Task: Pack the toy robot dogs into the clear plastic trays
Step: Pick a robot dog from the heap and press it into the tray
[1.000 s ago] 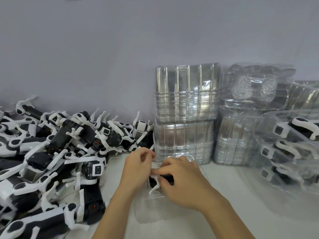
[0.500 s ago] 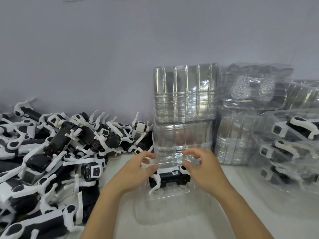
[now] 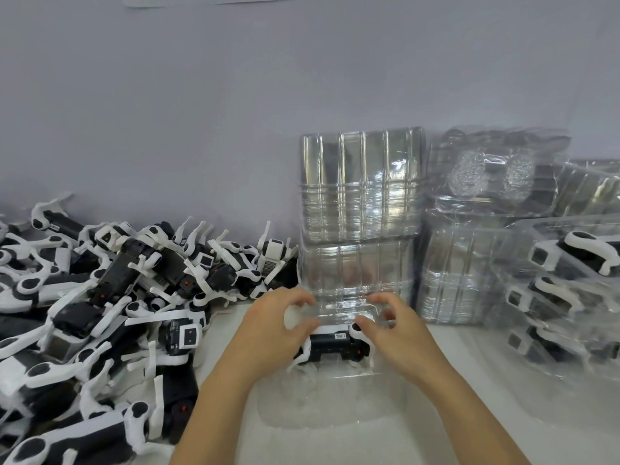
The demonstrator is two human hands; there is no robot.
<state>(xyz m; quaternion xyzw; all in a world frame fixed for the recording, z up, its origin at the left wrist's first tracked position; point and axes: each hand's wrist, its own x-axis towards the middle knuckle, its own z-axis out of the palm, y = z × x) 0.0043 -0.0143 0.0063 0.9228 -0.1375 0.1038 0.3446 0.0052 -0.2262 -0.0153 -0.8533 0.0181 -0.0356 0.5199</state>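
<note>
A heap of toy robot dogs [image 3: 110, 297] covers the left side of the white table [image 3: 436, 431], and stacks of empty trays [image 3: 360, 216] stand along its back edge beside packed trays [image 3: 567, 297] at the right. Mid-table lies a clear tray [image 3: 335, 397] holding one robot dog [image 3: 330, 345] — black body, white legs. The left hand [image 3: 268, 330] and right hand [image 3: 396, 333], fingers curled, grip the tray's clear lid [image 3: 345, 312] over it.

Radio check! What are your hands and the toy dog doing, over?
Left hand and right hand grip the clear tray. Toy dog sits inside. Nothing blocking.
</note>
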